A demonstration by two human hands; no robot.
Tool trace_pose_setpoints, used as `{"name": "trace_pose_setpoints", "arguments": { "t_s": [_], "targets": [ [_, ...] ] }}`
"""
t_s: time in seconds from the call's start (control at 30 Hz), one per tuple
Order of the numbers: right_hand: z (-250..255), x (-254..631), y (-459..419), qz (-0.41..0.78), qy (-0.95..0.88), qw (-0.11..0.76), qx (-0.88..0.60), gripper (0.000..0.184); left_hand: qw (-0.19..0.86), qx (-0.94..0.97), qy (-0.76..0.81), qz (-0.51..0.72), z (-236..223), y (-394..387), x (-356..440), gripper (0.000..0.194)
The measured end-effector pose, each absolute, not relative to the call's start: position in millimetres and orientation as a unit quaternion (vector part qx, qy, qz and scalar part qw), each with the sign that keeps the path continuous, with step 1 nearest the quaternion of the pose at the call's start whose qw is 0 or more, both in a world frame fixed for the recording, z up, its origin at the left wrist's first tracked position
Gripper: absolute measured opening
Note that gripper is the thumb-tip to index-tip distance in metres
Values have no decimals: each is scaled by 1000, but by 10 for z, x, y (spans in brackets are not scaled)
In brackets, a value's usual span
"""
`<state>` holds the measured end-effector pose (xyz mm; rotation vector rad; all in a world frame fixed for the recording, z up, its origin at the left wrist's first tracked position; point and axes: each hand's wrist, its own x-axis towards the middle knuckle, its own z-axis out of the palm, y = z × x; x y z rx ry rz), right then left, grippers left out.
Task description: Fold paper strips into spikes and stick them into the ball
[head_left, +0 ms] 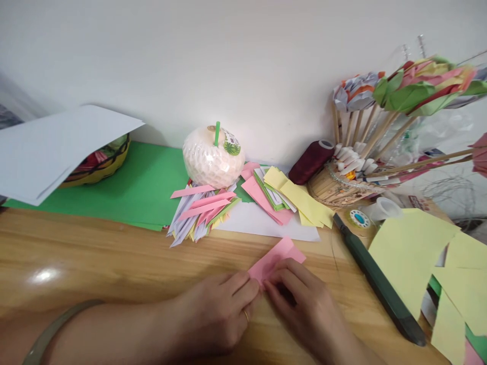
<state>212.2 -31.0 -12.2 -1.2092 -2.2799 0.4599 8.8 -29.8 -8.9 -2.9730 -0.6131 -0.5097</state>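
A pink strip of paper (283, 253) lies slanted just above the wooden table, gripped along its near end by both hands. My left hand (224, 309) pinches its lower left corner between thumb and fingers. On the near right edge, the fingertips of my right hand (304, 299) press the paper, close to the left fingertips. Part of the strip is hidden under the right fingers. Beyond it is a heap of folded paper pieces (203, 210) in pink, lilac, yellow and green. A stack of flat paper strips (300, 195), mostly yellow and pink, rests to its right.
Green sheets (148, 177) carry a foam-netted white fruit (215, 157) near the wall. White sheets (64, 147) cover a basket (110, 165) at left. At right are a dark thread cone (310, 162), paper flowers (429, 83), a dark long-handled cutter (380, 284) and yellow paper (411, 248).
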Motion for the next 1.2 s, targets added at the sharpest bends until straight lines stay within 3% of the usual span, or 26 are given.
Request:
{"name": "trace_pose_setpoints", "arguments": {
  "t_s": [0.3, 0.43, 0.57, 0.67, 0.8, 0.93, 1.03, 1.2],
  "targets": [
    [-39, 2172, -268, 107, -866, 211, -440, 19, 34, -967, -199, -154, -59, -287, 87, 15],
    [62, 2312, -218, 68, -910, 207, -352, 18, 64, -965, -193, -164, -74, -256, 63, 15],
    [147, 2317, -242, 106, -936, 198, -269, 28, 136, -941, -225, -215, -122, -197, 37, 17],
    [179, 2221, -301, 151, -936, 179, -264, 28, 111, -936, -250, -221, -142, -172, 42, 21],
    [171, 2148, -346, 161, -927, 183, -284, 19, 39, -944, -230, -233, -144, -183, 63, 28],
    [124, 2181, -323, 168, -903, 242, -313, 17, 29, -944, -216, -249, -153, -180, 71, 30],
    [73, 2212, -281, 134, -853, 274, -424, 16, 14, -947, -203, -250, -148, -154, 67, 30],
    [9, 2215, -229, 156, -787, 237, -548, 11, 1, -948, -207, -241, -121, -104, 50, 29]
  ]
}}
